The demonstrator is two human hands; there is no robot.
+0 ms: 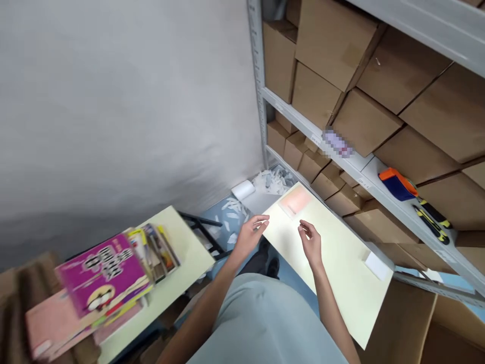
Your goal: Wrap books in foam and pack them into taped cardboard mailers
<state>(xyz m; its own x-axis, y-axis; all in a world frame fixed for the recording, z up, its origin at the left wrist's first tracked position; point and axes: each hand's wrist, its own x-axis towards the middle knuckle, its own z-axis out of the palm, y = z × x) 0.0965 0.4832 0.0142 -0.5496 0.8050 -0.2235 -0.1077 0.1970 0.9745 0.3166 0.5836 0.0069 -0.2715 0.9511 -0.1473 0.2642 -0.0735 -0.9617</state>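
My left hand point(251, 233) hovers at the near-left edge of a pale yellow table point(341, 263), fingers apart and holding nothing. My right hand point(311, 243) hangs just above the same tabletop, fingers loosely curled and apart, also without anything in it. A pink sheet point(295, 201) lies on the table's far corner, beyond both hands. A small white pad point(377, 265) rests near the table's right edge.
A second pale table point(182, 253) at the left carries a stack of books with a magenta cover point(104, 273) on top. Metal shelving point(333, 146) at the right holds cardboard boxes, an orange-blue tool point(397, 184) and yellow-black cutters point(434, 220). Paper scraps litter the blue floor point(231, 215).
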